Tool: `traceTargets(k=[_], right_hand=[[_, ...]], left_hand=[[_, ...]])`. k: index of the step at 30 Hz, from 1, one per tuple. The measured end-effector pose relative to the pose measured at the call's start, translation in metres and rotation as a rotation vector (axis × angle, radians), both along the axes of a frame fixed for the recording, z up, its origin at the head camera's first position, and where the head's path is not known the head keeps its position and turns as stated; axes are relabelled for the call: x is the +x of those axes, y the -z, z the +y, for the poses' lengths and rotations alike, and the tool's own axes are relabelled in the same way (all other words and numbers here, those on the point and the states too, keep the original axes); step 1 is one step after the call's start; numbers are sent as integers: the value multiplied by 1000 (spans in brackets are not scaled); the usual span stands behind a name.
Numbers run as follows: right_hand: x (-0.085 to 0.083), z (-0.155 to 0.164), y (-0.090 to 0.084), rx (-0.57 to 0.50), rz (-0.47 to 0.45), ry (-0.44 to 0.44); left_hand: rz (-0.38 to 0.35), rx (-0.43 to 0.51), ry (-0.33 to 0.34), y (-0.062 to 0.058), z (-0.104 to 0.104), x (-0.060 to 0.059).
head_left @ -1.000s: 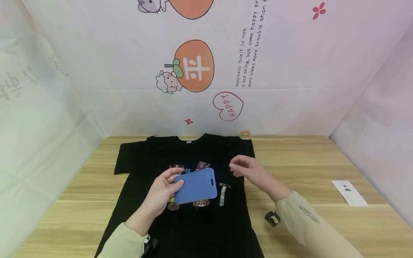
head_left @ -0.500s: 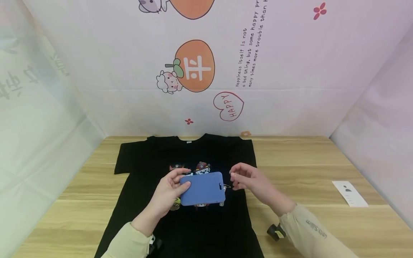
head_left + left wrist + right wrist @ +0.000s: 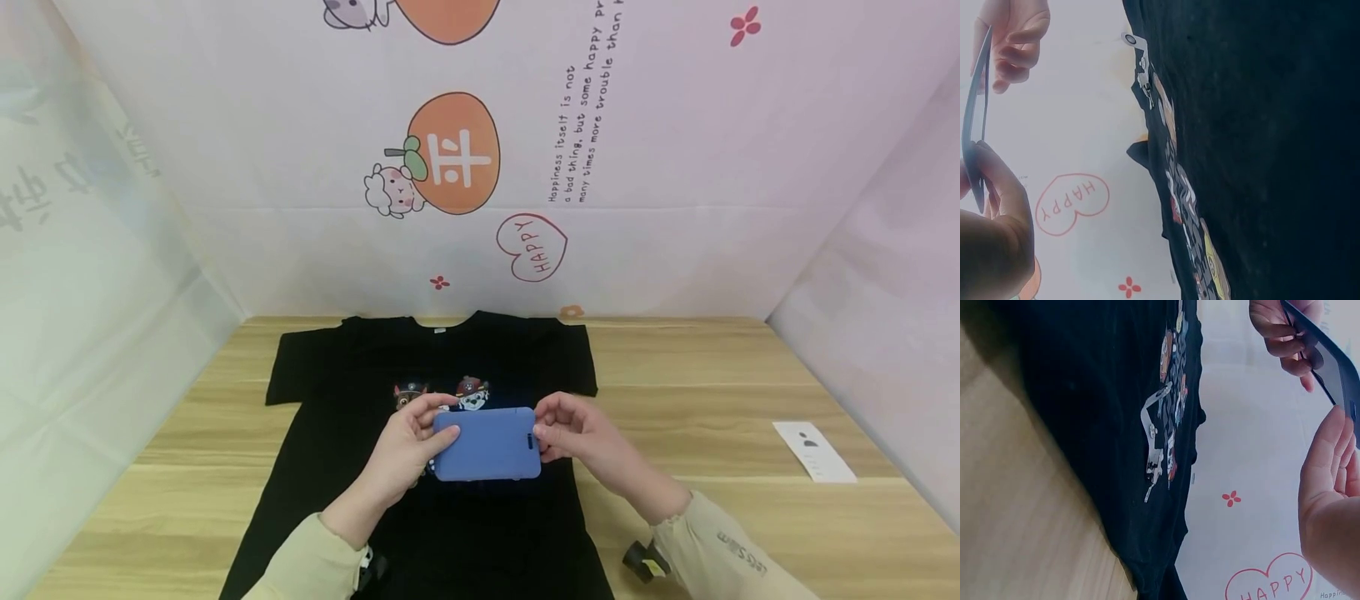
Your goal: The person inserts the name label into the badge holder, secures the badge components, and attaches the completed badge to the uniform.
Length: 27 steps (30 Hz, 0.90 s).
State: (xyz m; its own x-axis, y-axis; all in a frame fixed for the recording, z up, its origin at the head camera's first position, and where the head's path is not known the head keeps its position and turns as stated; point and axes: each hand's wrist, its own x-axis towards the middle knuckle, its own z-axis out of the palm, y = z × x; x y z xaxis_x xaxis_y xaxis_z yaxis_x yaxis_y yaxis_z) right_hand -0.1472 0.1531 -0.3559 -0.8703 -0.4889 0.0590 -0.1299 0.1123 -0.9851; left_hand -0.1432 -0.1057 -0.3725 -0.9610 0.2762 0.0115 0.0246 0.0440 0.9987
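the left hand (image 3: 401, 454) pinches the left short edge of the blue card holder (image 3: 487, 444), thumb on the near face and fingers behind; the right hand (image 3: 581, 433) pinches the opposite short edge, by the small slot. both hands are closed on it, and it hangs in the air just above the chest print of the black t-shirt (image 3: 337, 392), not touching the cloth. seen edge-on from the left wrist, the holder (image 3: 975, 119) is a thin, slightly bowed sheet, so it looks light and a little flexible, likely soft plastic or silicone; a firm squeeze would probably bend it rather than break it. the matte surface should not be slippery. the short edges seem the best places to take hold, leaving the flat faces free. beneath it on the shirt lies a clear strap clip (image 3: 1154, 440) with a metal clasp. the shirt is spread flat on the wooden table (image 3: 712, 375), and a white card (image 3: 813, 450) lies well apart to the right.
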Motion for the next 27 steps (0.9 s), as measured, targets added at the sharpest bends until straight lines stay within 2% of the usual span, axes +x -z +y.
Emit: traceTargets(k=[16, 27], right_hand=[[1, 3, 9, -26, -50, 57], [1, 6, 13, -49, -75, 91]], left_hand=[[-28, 50, 50, 2, 11, -3], [-79, 81, 60, 4, 8, -1]])
